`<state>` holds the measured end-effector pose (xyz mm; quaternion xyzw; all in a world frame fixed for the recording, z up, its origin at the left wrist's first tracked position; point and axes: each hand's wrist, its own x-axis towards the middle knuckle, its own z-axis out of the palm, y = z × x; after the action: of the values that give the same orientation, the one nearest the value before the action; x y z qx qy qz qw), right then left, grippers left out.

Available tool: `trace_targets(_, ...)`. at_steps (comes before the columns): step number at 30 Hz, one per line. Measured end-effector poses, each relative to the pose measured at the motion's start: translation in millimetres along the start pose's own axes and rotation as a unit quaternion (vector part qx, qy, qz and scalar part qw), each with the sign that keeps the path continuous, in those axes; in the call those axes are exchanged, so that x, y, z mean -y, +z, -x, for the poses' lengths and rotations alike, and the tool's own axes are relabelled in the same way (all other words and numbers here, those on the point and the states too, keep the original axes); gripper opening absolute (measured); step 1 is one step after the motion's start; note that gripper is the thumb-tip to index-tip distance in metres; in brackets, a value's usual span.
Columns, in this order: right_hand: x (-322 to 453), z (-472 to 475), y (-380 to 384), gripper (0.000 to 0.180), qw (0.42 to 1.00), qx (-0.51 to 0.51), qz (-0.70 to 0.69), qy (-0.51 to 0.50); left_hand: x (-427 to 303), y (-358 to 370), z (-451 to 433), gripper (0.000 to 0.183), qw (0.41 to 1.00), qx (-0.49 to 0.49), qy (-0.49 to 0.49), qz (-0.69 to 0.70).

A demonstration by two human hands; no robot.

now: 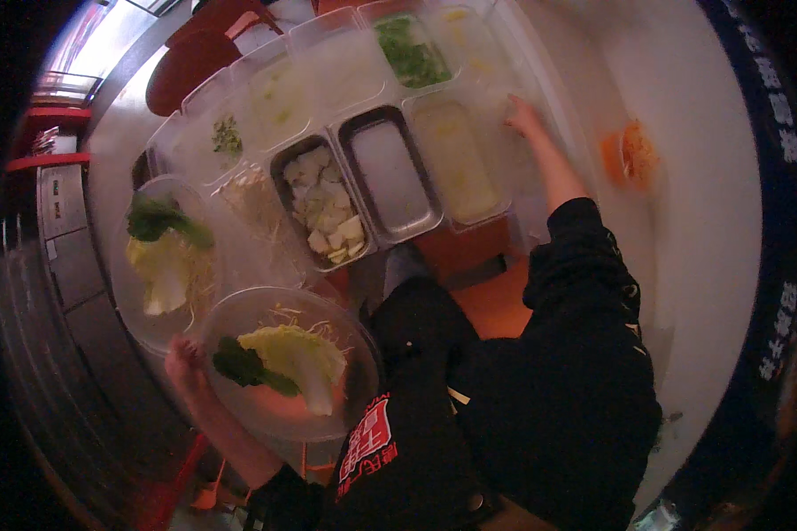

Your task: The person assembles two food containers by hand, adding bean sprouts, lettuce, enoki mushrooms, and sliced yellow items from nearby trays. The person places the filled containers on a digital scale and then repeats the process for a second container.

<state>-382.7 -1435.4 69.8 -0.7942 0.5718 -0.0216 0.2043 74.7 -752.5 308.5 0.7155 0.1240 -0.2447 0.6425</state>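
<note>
My left hand (187, 358) grips the left rim of a see-through round bowl (365, 332), its fingers curled. Inside that bowl lie a pale cabbage leaf (299, 365), a dark green leafy vegetable (239, 365) and bean sprouts (322, 327). A second see-through bowl (123, 279), just beyond it, carries another cabbage leaf (163, 272), greens (166, 219) and sprouts. On the far right, my right hand (523, 119) reaches over the right end of the plastic food containers. Blur hides whether its fingers hold anything.
A metal pan of sliced pale vegetables (325, 206) stands beside a metal pan with its bottom showing (392, 172). Plastic tubs hold chopped greens (412, 53), a yellowish content (455, 159) and bean sprouts (256, 199). An orange container (631, 156) sits at right; a round red stool (192, 70) stands beyond.
</note>
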Motion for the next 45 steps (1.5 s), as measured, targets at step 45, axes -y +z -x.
trace_targets(45, 394, 171, -235, 0.033, 0.822, 0.027, -0.554, -0.132, -178, 283, 16, 0.054, 0.923, 0.344, 0.01, -0.173)
